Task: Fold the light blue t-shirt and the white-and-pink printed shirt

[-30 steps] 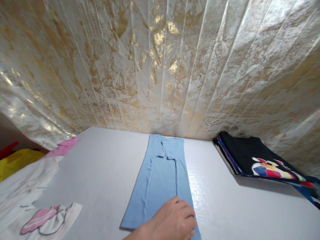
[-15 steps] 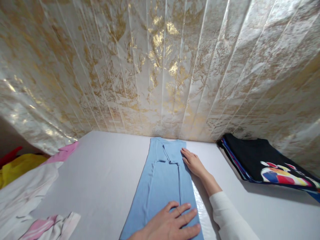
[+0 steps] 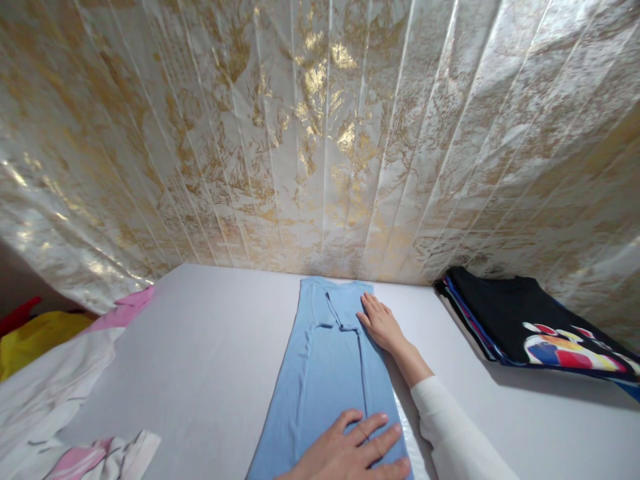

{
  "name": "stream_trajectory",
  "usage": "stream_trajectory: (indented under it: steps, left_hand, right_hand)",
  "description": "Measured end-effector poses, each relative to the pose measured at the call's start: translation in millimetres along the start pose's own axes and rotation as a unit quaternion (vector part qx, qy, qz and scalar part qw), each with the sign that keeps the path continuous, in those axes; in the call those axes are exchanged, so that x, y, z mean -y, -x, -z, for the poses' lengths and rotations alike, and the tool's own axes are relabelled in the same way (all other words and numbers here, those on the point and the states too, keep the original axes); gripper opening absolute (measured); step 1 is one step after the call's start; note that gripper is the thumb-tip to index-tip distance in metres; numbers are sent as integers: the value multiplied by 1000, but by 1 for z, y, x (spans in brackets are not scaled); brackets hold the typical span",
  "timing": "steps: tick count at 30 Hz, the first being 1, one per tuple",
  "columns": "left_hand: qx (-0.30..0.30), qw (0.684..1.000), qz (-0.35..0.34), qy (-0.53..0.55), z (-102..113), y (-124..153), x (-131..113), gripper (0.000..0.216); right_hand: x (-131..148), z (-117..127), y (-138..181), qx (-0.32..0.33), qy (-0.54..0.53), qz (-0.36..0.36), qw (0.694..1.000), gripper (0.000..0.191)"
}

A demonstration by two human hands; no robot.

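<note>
head view: shows a light blue garment (image 3: 333, 367) laid flat at the middle of a white table (image 3: 200, 347). points its collar end toward a gold-and-silver patterned backdrop (image 3: 320, 167) and runs its near end out at the bottom of view. carries a long folded strip along each side, with stepped inner edges close together near the collar. at the near part, shows the left hand (image 3: 353, 447) palm down on the cloth, with fingers extended and spread toward the right edge; cuts off at the wrist. at the upper right edge, shows the right hand (image 3: 383, 323) lying flat, with fingers extended toward the collar and a white sleeve (image 3: 460, 433) on the forearm. to the right, well apart from the garment, includes a stack of folded clothes (image 3: 467, 327), topped by a black shirt (image 3: 505, 307) with a multicoloured print. at the left side, includes a rumpled white cloth (image 3: 55, 373) with pink markings, a pink cloth (image 3: 125, 307), a yellow cloth (image 3: 40, 333) and a red item (image 3: 20, 315), partly hidden.
</note>
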State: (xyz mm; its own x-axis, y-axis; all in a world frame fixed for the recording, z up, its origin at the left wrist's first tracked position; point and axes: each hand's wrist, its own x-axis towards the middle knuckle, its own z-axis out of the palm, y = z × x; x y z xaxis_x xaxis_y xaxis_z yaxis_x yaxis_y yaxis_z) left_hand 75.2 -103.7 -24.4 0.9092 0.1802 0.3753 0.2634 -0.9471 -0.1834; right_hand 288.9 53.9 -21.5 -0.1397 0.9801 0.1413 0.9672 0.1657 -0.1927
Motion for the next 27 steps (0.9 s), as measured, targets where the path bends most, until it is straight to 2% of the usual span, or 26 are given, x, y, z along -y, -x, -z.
stream_trajectory:
  steps: [4, 8, 10, 12, 14, 16, 20, 23, 27]
  left_hand:
    - [14, 999, 7, 43, -8, -2, -4, 32]
    - [63, 991, 56, 105, 11, 4, 9, 35]
    - [90, 982, 106, 125, 27, 17, 19, 45]
    - [96, 971, 191, 109, 39, 36, 27, 55]
    - [87, 957, 266, 72, 41, 55, 30, 60]
    - [91, 950, 295, 48, 37, 70, 29, 64]
    - [131, 943, 298, 63, 30, 77, 22, 79]
    - [152, 938, 303, 77, 32, 73, 20, 84]
    - [151, 936, 306, 85, 34, 71, 19, 84]
  right_hand:
    - [5, 1, -7, -1, 9, -26, 1000, 62]
    - [23, 12, 3, -9, 8, 5, 1000, 59]
    - [41, 19, 14, -16, -13, 70, 997, 56]
    - [65, 25, 24, -11, -48, 164, 985, 51]
    - [90, 29, 29, 7, -82, 249, 965, 47]
    - [111, 29, 26, 23, -98, 291, 951, 43]
    - [132, 15, -1, 30, -83, 256, 963, 45]
    - [134, -2, -26, 32, -63, 206, 976, 56]
    - [133, -17, -47, 44, -41, 168, 984, 65]
